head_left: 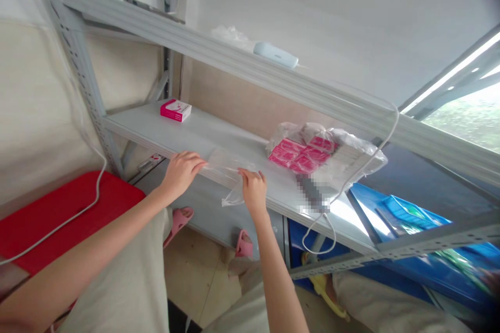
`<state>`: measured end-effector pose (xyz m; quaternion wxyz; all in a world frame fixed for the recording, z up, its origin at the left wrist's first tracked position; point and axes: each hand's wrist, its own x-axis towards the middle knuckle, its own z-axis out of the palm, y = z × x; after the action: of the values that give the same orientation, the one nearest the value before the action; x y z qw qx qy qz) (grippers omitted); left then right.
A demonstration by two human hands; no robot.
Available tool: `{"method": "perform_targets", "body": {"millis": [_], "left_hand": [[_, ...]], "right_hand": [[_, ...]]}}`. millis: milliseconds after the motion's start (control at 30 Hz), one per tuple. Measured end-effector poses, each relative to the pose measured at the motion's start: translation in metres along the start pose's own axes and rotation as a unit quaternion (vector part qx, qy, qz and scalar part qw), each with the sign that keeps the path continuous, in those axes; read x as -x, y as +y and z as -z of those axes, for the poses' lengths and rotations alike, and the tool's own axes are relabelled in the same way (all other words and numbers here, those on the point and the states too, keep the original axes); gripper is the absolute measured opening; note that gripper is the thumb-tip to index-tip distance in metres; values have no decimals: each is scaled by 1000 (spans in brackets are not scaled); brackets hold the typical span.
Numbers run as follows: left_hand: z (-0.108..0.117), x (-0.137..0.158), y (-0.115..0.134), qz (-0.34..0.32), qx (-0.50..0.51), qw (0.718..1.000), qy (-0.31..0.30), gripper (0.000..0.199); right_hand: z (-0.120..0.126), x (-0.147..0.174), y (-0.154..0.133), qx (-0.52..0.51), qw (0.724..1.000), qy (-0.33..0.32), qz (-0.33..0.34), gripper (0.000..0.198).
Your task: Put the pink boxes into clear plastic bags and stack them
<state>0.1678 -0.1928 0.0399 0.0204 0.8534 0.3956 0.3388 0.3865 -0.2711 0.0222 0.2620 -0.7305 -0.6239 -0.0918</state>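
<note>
Head view: left hand [183,170] and right hand [254,188] both pinch a clear bag [225,165], stretched between them over the shelf [213,132]'s front edge. Risks: thin film could tear if overpulled, slip from fingertip-only grip, or snag on the edge.

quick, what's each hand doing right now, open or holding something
Left hand: closed, pinching the clear plastic bag.
Right hand: closed, pinching the same bag.
</note>
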Motion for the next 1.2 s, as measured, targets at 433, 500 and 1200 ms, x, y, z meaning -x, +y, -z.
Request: {"method": "perform_targets", "body": {"millis": [433,500,1200], "left_hand": [[-61,-1,47,-152,75,985,38,28],[-61,-9,44,-130,42,990,-42,28],[-67,0,64,-323,-150,934,34,27]], "right_hand": [[12,-15,-2,-97,995,7,8,36],[11,-14,0,-102,995,16,-16,43],[24,-16,8,-255,967,28,-10,48]]}}
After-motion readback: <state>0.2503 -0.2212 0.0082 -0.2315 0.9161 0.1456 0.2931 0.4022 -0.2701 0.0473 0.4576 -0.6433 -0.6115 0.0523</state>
